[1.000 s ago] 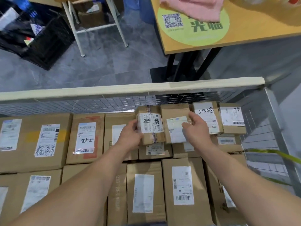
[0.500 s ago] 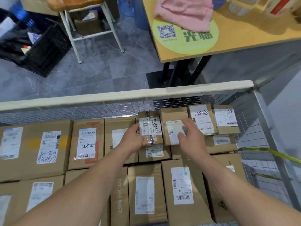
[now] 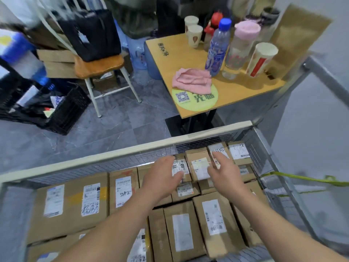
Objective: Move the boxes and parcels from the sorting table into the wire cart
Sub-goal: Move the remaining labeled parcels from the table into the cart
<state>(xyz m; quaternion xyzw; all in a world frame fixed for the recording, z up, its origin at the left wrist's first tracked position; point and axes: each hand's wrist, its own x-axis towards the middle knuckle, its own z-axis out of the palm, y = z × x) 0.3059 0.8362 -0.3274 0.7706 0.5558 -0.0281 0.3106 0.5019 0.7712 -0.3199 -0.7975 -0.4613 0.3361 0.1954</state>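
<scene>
A: What does the wire cart (image 3: pixel 283 178) hold?

B: Taped cardboard boxes, packed flat; two small parcels (image 3: pixel 190 167) stand at its far wall.

A: How would they handle?

B: Probably light and stiff, taken by opposite edges. The left hand (image 3: pixel 162 178) and right hand (image 3: pixel 224 174) hover over them, fingers spread, gripping nothing.

Boxes (image 3: pixel 71 203) are packed side by side in the wire cart (image 3: pixel 120 152); beyond it a table (image 3: pixel 236 91) is set, a chair (image 3: pixel 100 67) to its left.
</scene>
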